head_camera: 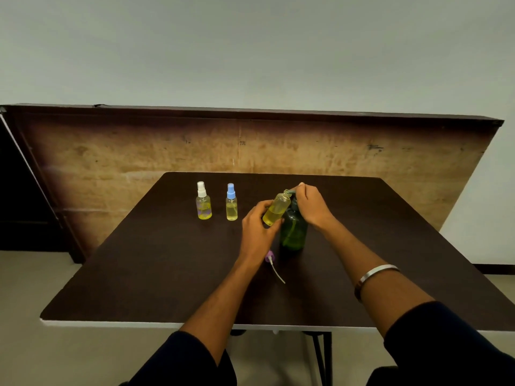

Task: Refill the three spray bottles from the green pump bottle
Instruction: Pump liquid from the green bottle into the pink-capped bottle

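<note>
So the left hand (257, 227) has its fingers wrapped around the uncapped spray bottle (276, 208), holding it off the table and leaning its neck up and to the right, so the long axis runs diagonally from that grip toward the pump spout. The right hand (312, 206) is curled over the head of the green pump bottle (293, 232), which stands upright just right of the left-hand grip, basically touching the tilted bottle. What matters here is the open mouth sitting right under the nozzle tip, just up and right of the left fingers; looks lined up to me, but it's too small to say for sure. The bottle looks about half full of yellow liquid, so I'd guess more pumps are needed. Its purple sprayer top (271, 259) with the dip tube lies on the table (139, 274) just below the left wrist. The white-capped bottle (203, 201) and the blue-capped bottle (231, 203) stand capped, well off to the left of both grips.
</note>
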